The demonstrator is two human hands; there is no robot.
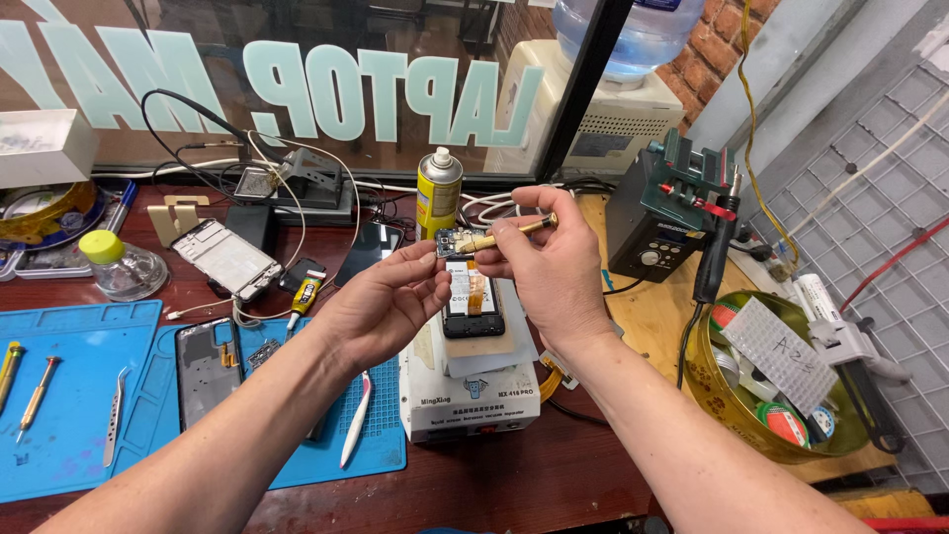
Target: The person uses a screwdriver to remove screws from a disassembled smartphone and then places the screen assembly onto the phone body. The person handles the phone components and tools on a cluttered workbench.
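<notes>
Inspection, largest item first. The white box-shaped heating plate station (pixel 473 396) stands on the dark red-brown wooden bench (pixel 554 485), just beside the blue silicone work mat (pixel 69 396). On it lies the opened black phone body (pixel 473 302), back off, orange flex strip exposed: disassembly looks done, reassembly not.

My left hand (pixel 381 302) pinches the small blue-and-silver circuit board (pixel 452 242), raised above the phone. My right hand (pixel 554 267) grips the slim brass-coloured hand tool (pixel 509 233), its tip at the board. I judge board work midway; I cannot tell whether the tip touches.
</notes>
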